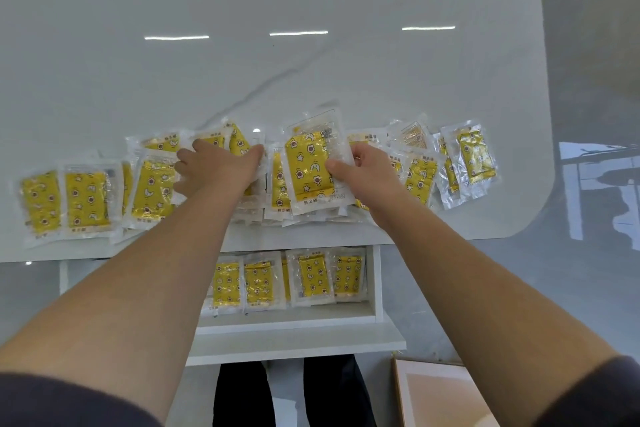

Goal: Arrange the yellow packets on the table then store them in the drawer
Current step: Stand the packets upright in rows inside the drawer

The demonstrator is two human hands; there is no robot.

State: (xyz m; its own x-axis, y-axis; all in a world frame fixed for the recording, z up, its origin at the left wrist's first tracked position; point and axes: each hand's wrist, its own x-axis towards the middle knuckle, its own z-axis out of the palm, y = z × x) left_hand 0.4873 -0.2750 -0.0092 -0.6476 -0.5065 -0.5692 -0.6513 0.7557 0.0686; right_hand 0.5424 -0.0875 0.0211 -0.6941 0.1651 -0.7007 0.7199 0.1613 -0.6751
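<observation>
Nearest, the white drawer (378,288) stands pulled out, with a row of yellow packets (313,279) lying flat inside it. Just beyond the drawer, loose packets (86,199) overlap in a long row along the table (311,62) edge. Beyond the drawer's left part, the left hand (214,166) rests palm down on them, fingers loosely spread. Beyond its right part, the right hand (367,166) pinches a raised packet (310,163), thumb on top.

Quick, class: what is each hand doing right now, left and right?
Left hand: lies on packets on the table; whether it grips cannot be told.
Right hand: pinches one raised yellow packet.
</observation>
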